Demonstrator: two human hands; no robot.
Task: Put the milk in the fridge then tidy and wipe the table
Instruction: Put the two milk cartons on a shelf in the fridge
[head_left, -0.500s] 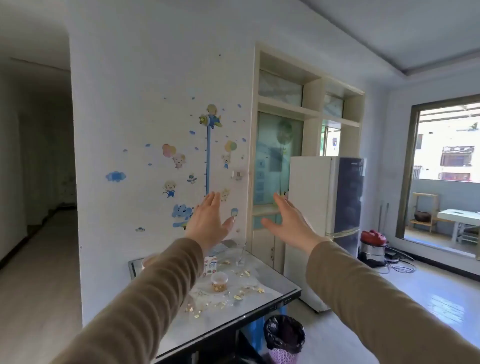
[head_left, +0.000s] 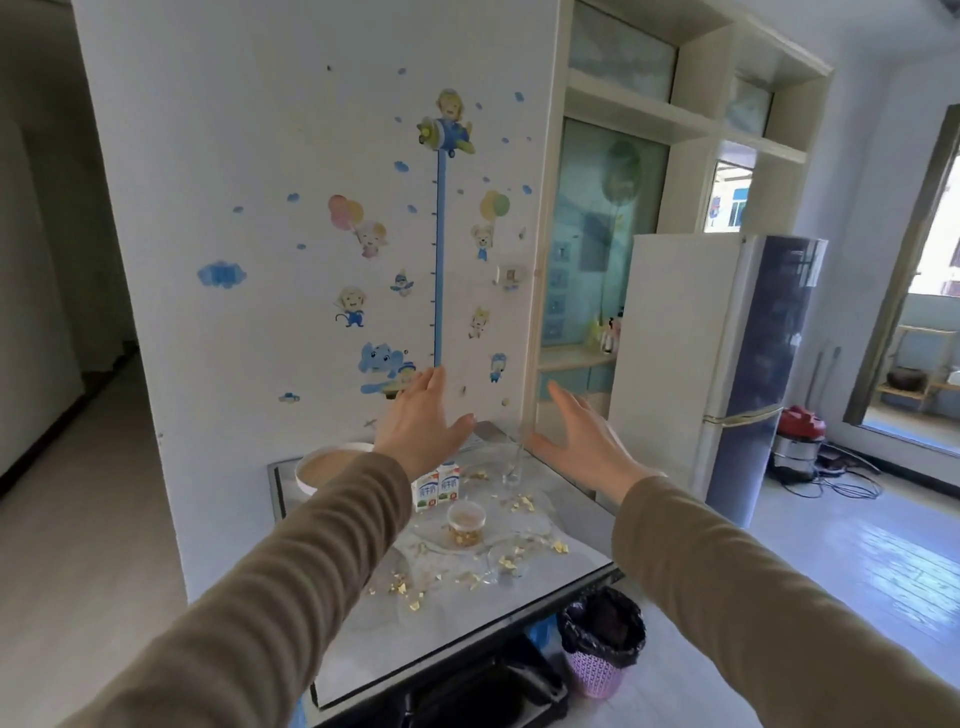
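Observation:
Two small milk cartons (head_left: 439, 487) stand side by side near the back of a marble-topped table (head_left: 457, 639) against the wall. My left hand (head_left: 421, 423) and my right hand (head_left: 584, 441) are both held out in the air above the table, fingers straight, palms facing each other, holding nothing. The left hand hovers just above the cartons. A white and dark blue fridge (head_left: 722, 364) with both doors closed stands to the right of the table. Gold scraps (head_left: 511, 558) litter the tabletop.
On the table also stand a round white container (head_left: 324, 465), a small lidded jar of gold bits (head_left: 466, 522) and a clear glass (head_left: 511, 465). A pink bin with a black bag (head_left: 602, 644) sits below the table's right corner. A red vacuum (head_left: 797, 441) and cables lie beyond the fridge.
The view has tilted down and come closer to the table. Both hands stay raised and open, now lower, just over the table's back.

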